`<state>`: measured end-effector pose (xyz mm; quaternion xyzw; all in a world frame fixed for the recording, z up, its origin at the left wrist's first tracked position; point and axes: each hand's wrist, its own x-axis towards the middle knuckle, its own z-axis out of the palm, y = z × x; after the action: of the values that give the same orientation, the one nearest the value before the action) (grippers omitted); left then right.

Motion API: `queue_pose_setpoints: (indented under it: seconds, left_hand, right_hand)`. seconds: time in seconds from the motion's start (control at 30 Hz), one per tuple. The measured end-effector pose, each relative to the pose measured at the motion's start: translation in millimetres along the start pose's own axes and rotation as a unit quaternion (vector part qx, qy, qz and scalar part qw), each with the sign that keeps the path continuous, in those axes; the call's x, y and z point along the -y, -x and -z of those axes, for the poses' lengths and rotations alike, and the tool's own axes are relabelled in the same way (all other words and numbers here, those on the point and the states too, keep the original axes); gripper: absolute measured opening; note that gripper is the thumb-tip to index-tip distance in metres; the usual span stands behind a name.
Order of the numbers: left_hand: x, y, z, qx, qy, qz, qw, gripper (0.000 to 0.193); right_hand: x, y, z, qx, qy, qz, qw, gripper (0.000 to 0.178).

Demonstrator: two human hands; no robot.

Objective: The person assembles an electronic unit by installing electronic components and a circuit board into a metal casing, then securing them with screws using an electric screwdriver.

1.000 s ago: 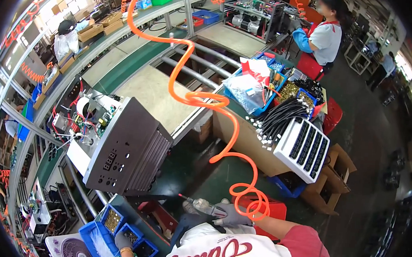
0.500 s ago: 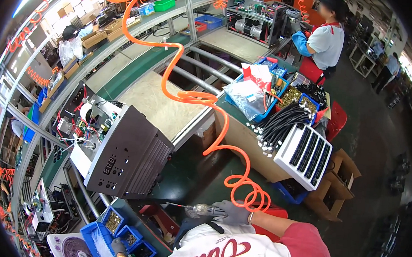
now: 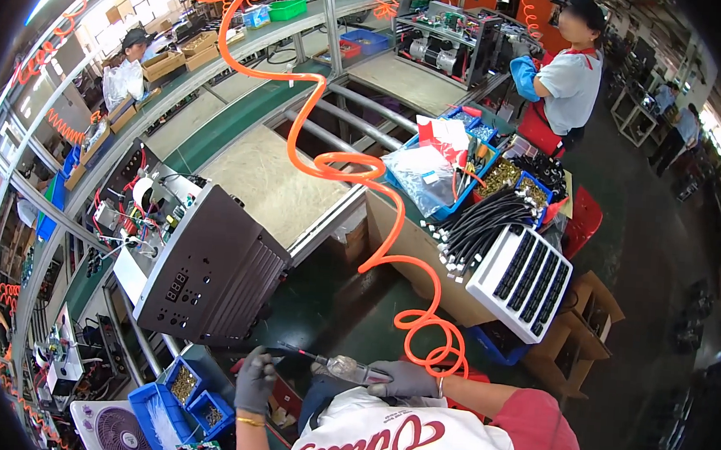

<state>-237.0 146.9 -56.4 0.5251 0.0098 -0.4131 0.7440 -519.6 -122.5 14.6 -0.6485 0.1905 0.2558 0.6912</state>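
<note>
My right hand (image 3: 404, 379), in a grey glove, is wrapped round a pneumatic screwdriver (image 3: 346, 369) with a see-through body, whose bit points left. The coiled orange air hose (image 3: 433, 318) runs down to that hand. My left hand (image 3: 256, 382), gloved too, is raised just left of the bit with its fingers drawn together; anything between them is too small to make out. Beyond both hands, a dark machine with a ribbed cover and a front panel (image 3: 173, 291) stands tilted, its circuit boards and wires (image 3: 139, 218) bare at the far left side.
Blue bins (image 3: 185, 382) with brass screws stand left of my left hand, beside a fan grille panel (image 3: 116, 432). To the right are black cables (image 3: 482, 225), a white slotted panel (image 3: 522, 284) and cardboard boxes (image 3: 571, 323). A co-worker (image 3: 571, 77) stands at the far right.
My left hand has come up from the blue bins to beside the screwdriver's bit. The screwdriver has tilted slightly, and the whole view has shifted a little.
</note>
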Motion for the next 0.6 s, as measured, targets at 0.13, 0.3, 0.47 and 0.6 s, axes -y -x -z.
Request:
queue_pose_setpoints:
  seconds: [0.13, 0.3, 0.47, 0.6]
  left_hand:
    - [8.3, -22.3, -55.0, 0.069, 0.041, 0.079, 0.994, 0.033]
    - [5.9, -50.0, -68.8, 0.115, 0.154, 0.165, 0.967, 0.024]
    - [-5.0, -82.7, -64.4, 0.099, 0.202, 0.2, 0.954, 0.027]
    - [-8.5, -108.2, -58.4, 0.114, 0.165, 0.192, 0.961, 0.031]
  right_hand:
    - [10.0, 7.1, 1.5, 0.0, 0.005, -0.019, 1.0, 0.064]
    - [-3.0, -11.6, -7.7, -0.083, -0.031, 0.052, 0.995, 0.056]
    - [17.0, -25.7, -8.3, -0.113, 0.001, 0.037, 0.993, 0.058]
    - [15.1, -49.0, -7.9, -0.138, -0.011, 0.069, 0.988, 0.05]
